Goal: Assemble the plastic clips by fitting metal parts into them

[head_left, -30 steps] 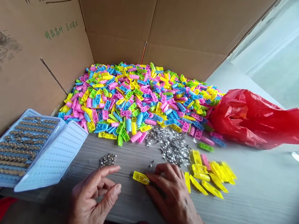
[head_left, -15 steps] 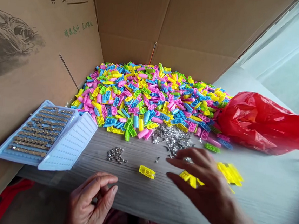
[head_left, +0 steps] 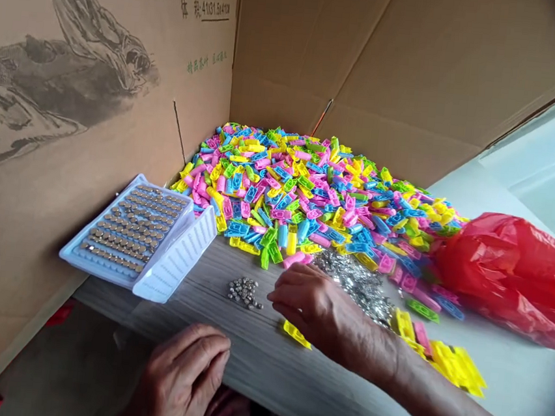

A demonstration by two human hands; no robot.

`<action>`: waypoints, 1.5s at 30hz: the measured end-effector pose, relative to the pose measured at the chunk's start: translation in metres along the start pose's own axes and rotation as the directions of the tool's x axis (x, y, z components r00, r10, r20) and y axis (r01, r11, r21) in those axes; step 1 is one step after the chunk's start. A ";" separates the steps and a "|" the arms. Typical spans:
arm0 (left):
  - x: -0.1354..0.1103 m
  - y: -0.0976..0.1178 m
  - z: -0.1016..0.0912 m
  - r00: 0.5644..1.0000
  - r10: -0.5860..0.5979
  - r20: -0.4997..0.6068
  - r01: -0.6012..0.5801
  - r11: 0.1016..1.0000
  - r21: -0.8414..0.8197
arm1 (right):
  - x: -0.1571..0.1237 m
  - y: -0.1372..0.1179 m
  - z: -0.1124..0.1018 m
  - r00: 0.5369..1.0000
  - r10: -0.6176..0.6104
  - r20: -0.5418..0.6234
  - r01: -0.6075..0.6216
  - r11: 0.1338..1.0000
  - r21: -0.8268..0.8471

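My right hand [head_left: 310, 303] is over the table between the metal beads and the metal clips, palm down. Its fingers are drawn together; anything between them is hidden. Just below it lies a yellow plastic casing [head_left: 297, 334], partly covered by the hand. To the left of its fingertips is a small heap of round metal beads [head_left: 244, 291]. My left hand [head_left: 187, 373] rests at the table's front edge, thumb pressed against curled fingers, and whatever it may hold does not show. Behind my right hand spreads a pile of thin silvery metal clips [head_left: 356, 281].
A large pile of coloured plastic casings [head_left: 299, 190] leans against the cardboard wall [head_left: 292, 59]. At left stands a light blue tray [head_left: 74, 250] with rows of coin-like metal discs [head_left: 133, 227]. On the right are yellow casings [head_left: 458, 368] and a red plastic bag [head_left: 511, 276].
My right hand has moved left, and its fingers have gone from apart to drawn together. My left hand's fingers have closed tighter. The view has swung to the left.
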State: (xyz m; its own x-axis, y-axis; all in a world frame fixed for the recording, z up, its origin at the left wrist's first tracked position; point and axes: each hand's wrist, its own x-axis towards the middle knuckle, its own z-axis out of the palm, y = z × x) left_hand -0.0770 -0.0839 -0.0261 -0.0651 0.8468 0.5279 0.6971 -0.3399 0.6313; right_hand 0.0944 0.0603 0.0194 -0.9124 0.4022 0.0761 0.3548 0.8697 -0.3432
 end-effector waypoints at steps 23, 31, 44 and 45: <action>0.015 0.012 0.027 0.555 -0.553 0.622 0.762 0.038 -0.647 | -0.023 -0.035 0.018 0.899 0.007 -0.438 0.180 0.906 0.384; 0.007 0.018 0.032 0.426 -0.487 0.762 0.710 -0.342 -0.616 | -0.039 -0.045 0.029 0.872 -0.018 -0.489 0.220 0.907 0.360; -0.003 0.009 0.018 0.420 -0.723 0.548 0.561 -0.268 -0.784 | -0.005 0.004 0.052 0.990 0.135 -0.037 -0.133 0.990 0.038; -0.004 0.006 0.018 0.427 -0.728 0.536 0.576 -0.238 -0.782 | -0.001 0.005 0.055 0.991 0.131 -0.031 -0.131 0.991 0.011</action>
State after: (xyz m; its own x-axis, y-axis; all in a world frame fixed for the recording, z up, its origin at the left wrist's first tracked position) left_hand -0.0601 -0.0818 -0.0346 -0.1525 0.8281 -0.5394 -0.7617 0.2493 0.5981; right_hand 0.0861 0.0480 -0.0335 -0.8511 0.5216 0.0598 0.4689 0.8065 -0.3602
